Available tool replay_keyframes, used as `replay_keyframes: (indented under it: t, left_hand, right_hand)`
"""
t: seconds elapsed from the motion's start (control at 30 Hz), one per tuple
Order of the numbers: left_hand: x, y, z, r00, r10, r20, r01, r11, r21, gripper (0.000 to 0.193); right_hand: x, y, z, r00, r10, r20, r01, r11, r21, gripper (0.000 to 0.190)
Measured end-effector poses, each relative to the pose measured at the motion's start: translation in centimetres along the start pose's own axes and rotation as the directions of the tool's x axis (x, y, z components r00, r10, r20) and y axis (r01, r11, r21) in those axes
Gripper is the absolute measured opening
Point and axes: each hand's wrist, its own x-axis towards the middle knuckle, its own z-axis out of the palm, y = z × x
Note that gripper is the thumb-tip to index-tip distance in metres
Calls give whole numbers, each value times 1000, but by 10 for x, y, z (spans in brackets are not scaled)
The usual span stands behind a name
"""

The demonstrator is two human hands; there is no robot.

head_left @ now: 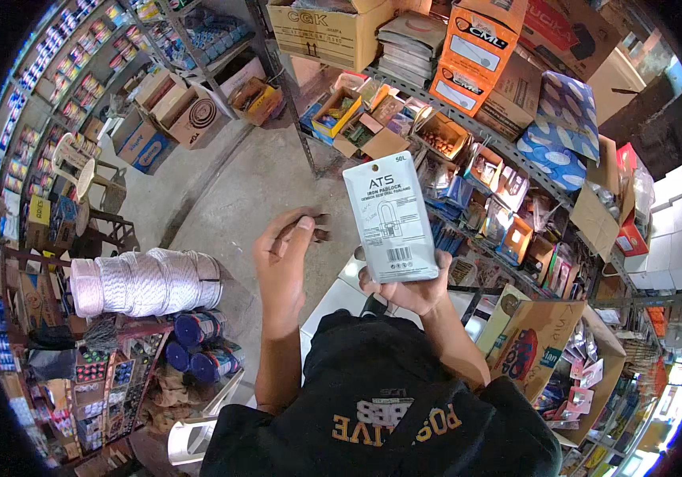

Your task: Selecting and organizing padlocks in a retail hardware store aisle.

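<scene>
My right hand (414,289) grips the lower end of a padlock package (390,220), a flat card in clear plastic. Its printed back faces up, with a line drawing of a padlock, a barcode and a punched hole at the top. The padlock itself is hidden behind the card. To the left of the package, my left hand (286,253) is raised over the concrete floor, holding nothing, with its fingers bent and the thumb apart from some of them.
Metal shelving (496,140) with small open boxes runs along the right. An open carton (532,352) of packaged goods stands at lower right. Big rope spools (150,283) lie at left, above blue rolls (198,328). A plastic chair (84,173) stands farther back.
</scene>
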Motion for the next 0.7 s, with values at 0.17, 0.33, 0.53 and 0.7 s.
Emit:
replay_keyframes:
  t: [0.17, 0.33, 0.53, 0.7]
  left_hand:
    - [11, 1, 14, 993, -96, 75, 100, 994, -50, 23]
    - [32, -1, 18, 994, -74, 79, 75, 997, -16, 27]
    - [82, -1, -11, 996, 77, 38, -82, 983, 162, 23]
    - [124, 12, -39, 992, 109, 58, -117, 983, 144, 22]
  right_hand:
    - [21, -9, 9, 955, -286, -78, 148, 687, -712, 99]
    - [47, 4, 25, 851, -525, 21, 73, 78, -994, 101]
    - [87, 25, 54, 786, -611, 94, -31, -191, -981, 97]
    - [132, 35, 52, 741, -641, 203, 41, -257, -965, 92]
